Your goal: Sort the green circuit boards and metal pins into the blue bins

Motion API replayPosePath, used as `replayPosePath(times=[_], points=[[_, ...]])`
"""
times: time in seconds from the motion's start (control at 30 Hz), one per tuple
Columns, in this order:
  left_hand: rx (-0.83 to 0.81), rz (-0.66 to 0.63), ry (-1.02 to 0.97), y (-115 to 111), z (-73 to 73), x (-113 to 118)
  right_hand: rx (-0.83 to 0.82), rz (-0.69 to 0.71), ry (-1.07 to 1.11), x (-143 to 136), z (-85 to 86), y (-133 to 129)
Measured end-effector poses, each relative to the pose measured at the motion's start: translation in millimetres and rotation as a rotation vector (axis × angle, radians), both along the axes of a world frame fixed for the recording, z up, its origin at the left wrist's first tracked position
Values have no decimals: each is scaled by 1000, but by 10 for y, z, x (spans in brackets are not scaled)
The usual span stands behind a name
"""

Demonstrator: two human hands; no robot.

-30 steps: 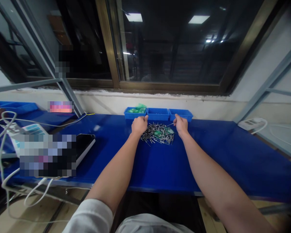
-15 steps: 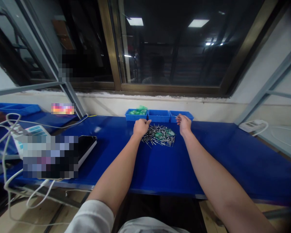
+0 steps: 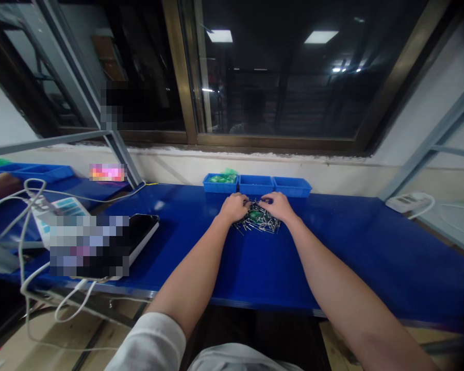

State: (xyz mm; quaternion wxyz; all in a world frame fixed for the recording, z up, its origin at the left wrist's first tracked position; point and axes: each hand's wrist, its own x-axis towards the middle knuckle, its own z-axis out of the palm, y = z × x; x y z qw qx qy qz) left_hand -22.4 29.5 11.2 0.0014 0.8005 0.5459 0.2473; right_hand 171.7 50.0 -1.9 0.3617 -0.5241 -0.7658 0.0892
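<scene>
A loose heap of thin metal pins (image 3: 268, 224), which look like blind rivets, lies on the blue table with a piece of green plastic (image 3: 255, 215) among them. My left hand (image 3: 235, 207) reaches over the heap's left side, fingers curved and thumb a little apart; its fingertips are partly hidden. At the upper right edge of the heap, my right hand (image 3: 279, 206) has its thumb and fingers apart, with no held piece visible. Behind the hands stand a blue bin with green plastic bags (image 3: 221, 179), a middle blue bin (image 3: 255, 183) and a right blue bin (image 3: 293, 187).
A phone-like device (image 3: 139, 232) with white cables lies left on the blue table (image 3: 185, 226). A white power strip (image 3: 410, 201) sits at the right end. Grey metal frames (image 3: 124, 159) rise at both sides. Another person's hand (image 3: 0, 184) shows at far left.
My right hand has come from above the right bin, where it held a thin piece, down left to the heap. My left hand has shifted slightly right over the pins.
</scene>
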Motion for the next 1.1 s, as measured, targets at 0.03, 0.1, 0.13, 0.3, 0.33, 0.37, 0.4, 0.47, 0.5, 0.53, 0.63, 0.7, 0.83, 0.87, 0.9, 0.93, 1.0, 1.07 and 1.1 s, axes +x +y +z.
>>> replayPosePath(times=[0.03, 0.1, 0.13, 0.3, 0.33, 0.37, 0.4, 0.47, 0.5, 0.53, 0.63, 0.7, 0.83, 0.87, 0.9, 0.93, 1.0, 1.07, 1.1], points=[[-1, 2, 15, 0, -10, 6, 6, 39, -88, -43, 3, -21], [4, 7, 31, 4, -33, 13, -4, 87, -211, -109, 3, -50], [9, 8, 34, 8, -44, 16, -11, 101, -249, -130, 0, -57], [15, -17, 42, 5, -69, 47, -26, 110, -291, -169, -10, -58], [11, -21, 40, -3, -64, 56, -29, 100, -285, -174, -10, -57], [9, -28, 35, -13, -56, 66, -32, 91, -278, -182, -9, -58], [7, -40, 27, -25, -47, 76, -36, 86, -274, -191, -7, -60], [9, -77, 8, -53, -26, 98, -52, 80, -279, -211, -4, -66], [11, -96, 2, -68, -16, 108, -64, 73, -287, -222, -3, -70], [14, -115, -1, -81, -7, 119, -79, 62, -301, -231, -1, -75], [24, -152, -1, -108, 12, 144, -120, 21, -351, -248, 8, -93], [22, -160, 0, -112, 17, 152, -139, 16, -371, -252, 15, -105], [5, -158, -16, -87, 2, 146, -151, 28, -389, -254, 31, -122], [6, -166, -26, -76, -5, 141, -150, 34, -389, -254, 36, -125], [8, -179, -39, -64, -13, 137, -147, 42, -384, -254, 40, -127], [14, -194, -55, -53, -19, 132, -143, 49, -374, -253, 45, -128], [36, -222, -95, -37, -24, 125, -128, 62, -343, -248, 54, -130], [58, -240, -137, -34, -14, 119, -97, 75, -303, -241, 64, -131], [67, -244, -159, -38, -3, 117, -75, 83, -276, -236, 69, -131]])
